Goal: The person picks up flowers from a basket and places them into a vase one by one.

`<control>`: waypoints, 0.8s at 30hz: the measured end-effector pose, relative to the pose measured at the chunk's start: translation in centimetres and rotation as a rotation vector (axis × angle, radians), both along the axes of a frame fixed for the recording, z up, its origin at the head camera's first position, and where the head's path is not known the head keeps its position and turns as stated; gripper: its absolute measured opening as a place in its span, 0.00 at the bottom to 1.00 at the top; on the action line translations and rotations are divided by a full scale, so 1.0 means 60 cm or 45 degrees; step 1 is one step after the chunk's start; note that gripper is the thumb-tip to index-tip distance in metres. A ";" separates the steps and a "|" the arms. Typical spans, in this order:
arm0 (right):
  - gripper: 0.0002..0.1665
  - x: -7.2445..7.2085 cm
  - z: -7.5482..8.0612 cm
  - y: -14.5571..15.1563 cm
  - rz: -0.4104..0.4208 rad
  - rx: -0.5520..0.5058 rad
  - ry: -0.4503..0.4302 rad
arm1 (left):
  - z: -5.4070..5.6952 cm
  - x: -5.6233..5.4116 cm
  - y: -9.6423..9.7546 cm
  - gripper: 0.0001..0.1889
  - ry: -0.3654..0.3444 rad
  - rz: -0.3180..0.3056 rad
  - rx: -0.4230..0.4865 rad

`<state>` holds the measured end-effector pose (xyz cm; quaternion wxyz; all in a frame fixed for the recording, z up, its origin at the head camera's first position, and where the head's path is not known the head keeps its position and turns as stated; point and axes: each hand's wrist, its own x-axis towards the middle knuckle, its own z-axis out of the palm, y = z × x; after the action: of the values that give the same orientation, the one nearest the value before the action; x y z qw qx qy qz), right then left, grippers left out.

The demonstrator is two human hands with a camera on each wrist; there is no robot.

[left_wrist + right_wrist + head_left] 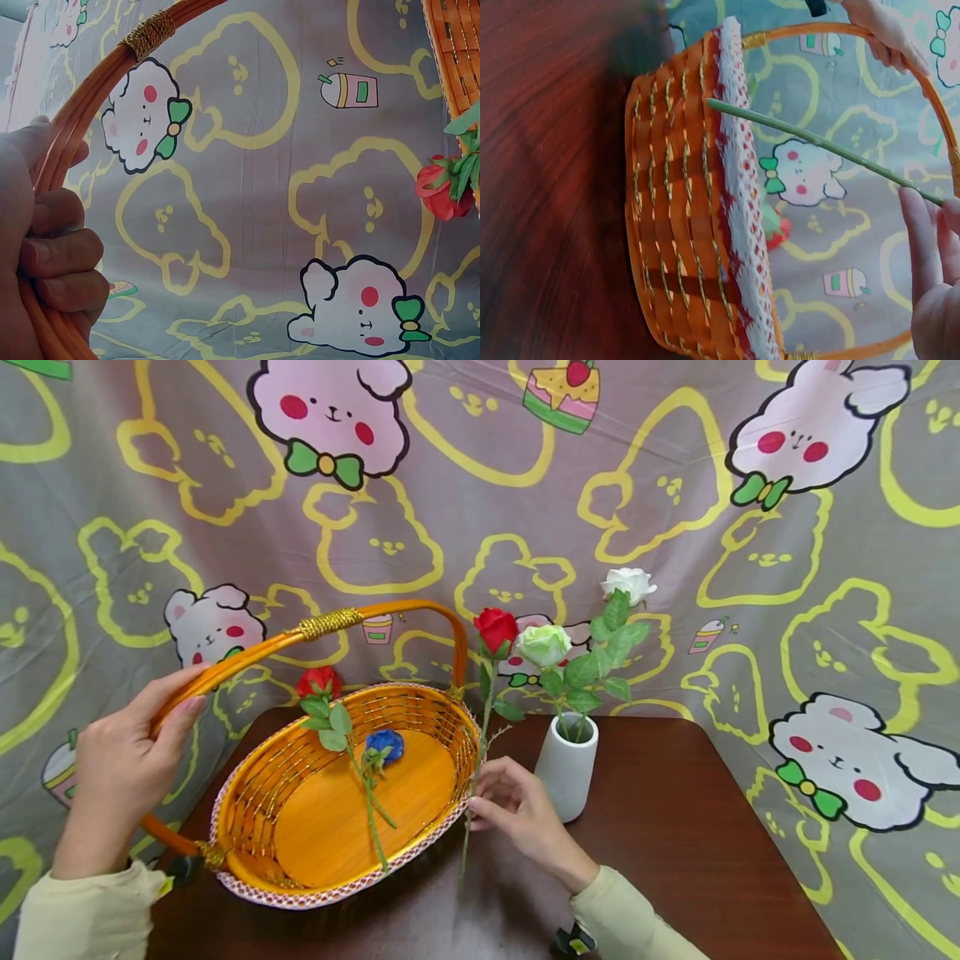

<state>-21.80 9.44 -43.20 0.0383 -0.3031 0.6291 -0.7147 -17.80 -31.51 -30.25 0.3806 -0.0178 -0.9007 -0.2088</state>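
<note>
My left hand grips the arched handle of an orange woven basket trimmed with white lace. In the left wrist view its fingers curl round the handle. Beside the basket's right rim, my right hand pinches the green stem of an upright red rose. That stem crosses in front of the lace rim in the right wrist view. Inside the basket are another red rose, its head at the back rim, and a blue rose with crossing stems.
A white vase stands right of the basket on the dark wooden table. It holds a pale green rose and a white rose. A cartoon-printed cloth hangs behind and at both sides.
</note>
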 end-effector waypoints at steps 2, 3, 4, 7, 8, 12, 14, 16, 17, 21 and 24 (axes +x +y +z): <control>0.17 -0.003 0.001 0.009 -0.060 -0.051 0.031 | 0.000 -0.001 0.001 0.21 -0.004 0.000 -0.001; 0.16 -0.004 0.001 0.014 -0.091 -0.080 0.045 | 0.000 -0.001 0.001 0.21 -0.007 0.000 -0.002; 0.16 -0.007 0.003 0.019 -0.128 -0.110 0.051 | 0.000 -0.001 0.001 0.21 -0.006 -0.002 -0.001; 0.15 -0.013 0.009 0.034 -0.237 -0.180 0.063 | 0.000 -0.002 0.000 0.21 -0.006 -0.004 0.002; 0.15 -0.015 0.012 0.039 -0.269 -0.200 0.066 | 0.000 -0.002 0.000 0.21 0.004 -0.008 0.002; 0.16 -0.022 0.025 0.055 -0.379 -0.266 0.077 | 0.002 0.000 0.000 0.21 0.006 -0.007 0.008; 0.16 -0.026 0.029 0.060 -0.434 -0.301 0.079 | 0.003 0.001 0.001 0.21 0.006 -0.007 0.007; 0.16 -0.030 0.032 0.066 -0.495 -0.329 0.063 | 0.003 0.001 0.001 0.21 -0.005 -0.002 0.006; 0.17 -0.032 0.033 0.069 -0.523 -0.343 0.049 | 0.003 0.000 0.001 0.21 -0.003 -0.003 0.004; 0.21 -0.041 0.040 0.081 -0.621 -0.402 0.021 | 0.003 -0.001 0.000 0.21 0.001 -0.003 -0.002; 0.21 -0.048 0.044 0.090 -0.685 -0.444 0.016 | 0.003 -0.002 0.000 0.21 0.003 -0.003 -0.004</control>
<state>-24.68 14.85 -40.56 -0.2082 -0.1323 0.5550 -0.7944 -17.91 -31.50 -30.07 0.3816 -0.0196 -0.9005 -0.2076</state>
